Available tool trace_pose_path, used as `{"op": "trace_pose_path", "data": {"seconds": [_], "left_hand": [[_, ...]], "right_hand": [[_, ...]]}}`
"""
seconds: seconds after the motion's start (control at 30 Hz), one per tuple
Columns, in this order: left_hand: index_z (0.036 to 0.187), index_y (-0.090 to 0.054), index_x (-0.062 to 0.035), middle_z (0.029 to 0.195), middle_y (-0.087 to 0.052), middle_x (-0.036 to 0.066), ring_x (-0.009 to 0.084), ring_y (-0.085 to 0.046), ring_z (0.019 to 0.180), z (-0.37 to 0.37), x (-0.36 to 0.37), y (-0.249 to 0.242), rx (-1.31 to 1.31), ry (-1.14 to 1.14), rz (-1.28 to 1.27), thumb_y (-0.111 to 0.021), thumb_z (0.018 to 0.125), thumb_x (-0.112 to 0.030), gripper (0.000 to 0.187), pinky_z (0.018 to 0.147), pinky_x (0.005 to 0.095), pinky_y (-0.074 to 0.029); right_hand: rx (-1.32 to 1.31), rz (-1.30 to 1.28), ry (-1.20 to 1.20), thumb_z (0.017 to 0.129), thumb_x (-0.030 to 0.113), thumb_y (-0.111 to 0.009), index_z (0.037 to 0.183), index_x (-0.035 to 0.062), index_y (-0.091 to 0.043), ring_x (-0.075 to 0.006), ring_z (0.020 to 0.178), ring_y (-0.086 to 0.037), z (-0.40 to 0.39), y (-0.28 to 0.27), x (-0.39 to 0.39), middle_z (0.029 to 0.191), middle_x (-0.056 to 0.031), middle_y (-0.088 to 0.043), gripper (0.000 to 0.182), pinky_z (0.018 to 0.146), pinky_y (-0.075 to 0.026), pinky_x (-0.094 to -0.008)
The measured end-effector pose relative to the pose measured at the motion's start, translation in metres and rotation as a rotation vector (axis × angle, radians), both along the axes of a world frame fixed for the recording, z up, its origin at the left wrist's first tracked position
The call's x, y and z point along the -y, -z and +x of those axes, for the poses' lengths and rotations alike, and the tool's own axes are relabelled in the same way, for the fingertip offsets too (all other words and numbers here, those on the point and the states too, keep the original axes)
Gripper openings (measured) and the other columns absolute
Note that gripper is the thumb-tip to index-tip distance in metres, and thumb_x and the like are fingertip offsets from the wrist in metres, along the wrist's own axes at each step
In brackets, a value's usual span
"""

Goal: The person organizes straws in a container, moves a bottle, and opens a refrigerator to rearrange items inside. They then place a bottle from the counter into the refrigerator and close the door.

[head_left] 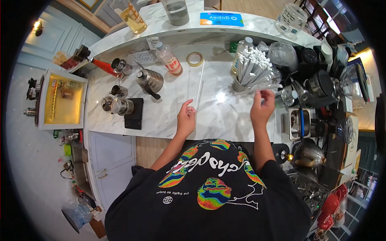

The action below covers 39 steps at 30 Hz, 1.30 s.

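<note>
My left hand (186, 118) is over the front middle of the marble counter, with curled fingers and thumb closed on a long white straw (202, 72) that points away from me. To the right, my right hand (262, 107) has its fingers drawn together at another thin white straw (276, 87), which lies crosswise. Just beyond that hand, a metal cup (240, 87) holds a thick bundle of white-wrapped straws (254, 64). A clear bottle (285, 97) lies beside my right hand. A roll of tape (194, 59) rests beyond the left hand.
A gooseneck kettle (150, 81), a pink-labelled bottle (171, 60) and a black scale (134, 114) with a metal-topped vessel stand at the left. A steel container (300, 123) and dark equipment crowd the right. A raised ledge (257, 29) carries a blue gopay card (221, 19).
</note>
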State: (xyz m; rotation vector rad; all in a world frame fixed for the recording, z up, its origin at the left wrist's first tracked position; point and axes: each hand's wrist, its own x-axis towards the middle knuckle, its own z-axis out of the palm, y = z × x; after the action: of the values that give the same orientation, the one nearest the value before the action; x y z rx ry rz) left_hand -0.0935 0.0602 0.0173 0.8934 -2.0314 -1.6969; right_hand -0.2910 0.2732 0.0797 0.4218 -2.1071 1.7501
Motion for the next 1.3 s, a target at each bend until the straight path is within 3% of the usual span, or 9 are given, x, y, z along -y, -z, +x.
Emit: {"op": "trace_pose_path", "data": {"seconds": [0.17, 0.27, 0.5, 0.6, 0.8, 1.0, 1.3], "left_hand": [[0.144, -0.055, -0.0048, 0.091, -0.06, -0.002, 0.0031, -0.052, 0.07, -0.022, -0.012, -0.02, -0.068, 0.066, 0.077, -0.058, 0.1, 0.001, 0.045, 0.062, 0.0217, -0.044], [0.142, -0.058, -0.0036, 0.093, -0.061, -0.002, 0.0036, -0.051, 0.073, -0.038, -0.014, -0.023, -0.072, 0.115, 0.094, -0.057, 0.101, -0.001, 0.041, 0.065, 0.0223, -0.044], [0.131, -0.067, -0.002, 0.097, -0.065, -0.001, 0.0066, -0.054, 0.083, -0.064, -0.019, -0.04, 0.071, 0.16, 0.28, -0.057, 0.103, -0.008, 0.03, 0.076, 0.0246, -0.046], [0.128, -0.067, -0.001, 0.097, -0.065, -0.001, 0.0064, -0.054, 0.084, -0.07, -0.019, -0.037, 0.052, 0.173, 0.28, -0.058, 0.103, -0.009, 0.028, 0.078, 0.0239, -0.046], [0.116, -0.068, -0.0003, 0.098, -0.067, -0.001, 0.007, -0.056, 0.084, -0.085, -0.024, -0.051, -0.038, 0.202, 0.173, -0.061, 0.101, -0.01, 0.019, 0.078, 0.0242, -0.047], [0.116, -0.069, -0.0034, 0.102, -0.071, 0.003, 0.0106, -0.063, 0.088, -0.12, -0.017, -0.07, -0.086, 0.25, -0.153, -0.065, 0.1, -0.013, 0.019, 0.075, 0.0283, -0.049], [0.108, -0.072, -0.002, 0.094, -0.064, 0.006, 0.0138, -0.06, 0.078, -0.176, -0.038, -0.071, -0.25, 0.326, -0.356, -0.07, 0.093, -0.011, 0.017, 0.07, 0.0302, -0.049]], "right_hand": [[-0.049, -0.127, 0.119, 0.095, 0.007, -0.07, 0.104, -0.0005, -0.065, -0.015, 0.083, -0.061, -0.024, -0.028, -0.016, 0.095, -0.0066, -0.066, 0.013, 0.078, -0.049, -0.0295], [-0.12, 0.003, 0.11, 0.095, 0.007, -0.07, 0.104, -0.0002, -0.066, -0.0161, 0.084, -0.063, -0.032, -0.036, -0.013, 0.095, -0.0072, -0.066, 0.013, 0.078, -0.05, -0.0298], [-0.094, 0.283, 0.02, 0.089, 0.012, -0.073, 0.107, 0.0072, -0.069, -0.0268, 0.087, -0.064, -0.051, 0.002, 0.006, 0.094, -0.0088, -0.071, 0.019, 0.08, -0.052, -0.0403], [0.045, 0.352, -0.006, 0.089, 0.015, -0.072, 0.107, 0.0072, -0.069, -0.0276, 0.088, -0.064, -0.054, 0.014, 0.007, 0.095, -0.0087, -0.072, 0.019, 0.08, -0.052, -0.042], [0.04, 0.405, 0.005, 0.089, 0.015, -0.071, 0.108, 0.0074, -0.068, -0.0309, 0.089, -0.065, -0.063, 0.023, 0.011, 0.094, -0.0099, -0.073, 0.021, 0.081, -0.051, -0.0447], [0.031, 0.445, -0.009, 0.089, 0.015, -0.071, 0.108, 0.0082, -0.069, -0.0333, 0.089, -0.065, -0.063, 0.035, 0.014, 0.092, -0.0108, -0.073, 0.02, 0.08, -0.052, -0.0456], [0.161, 0.358, -0.111, 0.09, 0.014, -0.072, 0.105, 0.0063, -0.069, -0.03, 0.082, -0.068, -0.057, 0.021, 0.006, 0.094, -0.0122, -0.074, 0.018, 0.075, -0.054, -0.0415]]}}
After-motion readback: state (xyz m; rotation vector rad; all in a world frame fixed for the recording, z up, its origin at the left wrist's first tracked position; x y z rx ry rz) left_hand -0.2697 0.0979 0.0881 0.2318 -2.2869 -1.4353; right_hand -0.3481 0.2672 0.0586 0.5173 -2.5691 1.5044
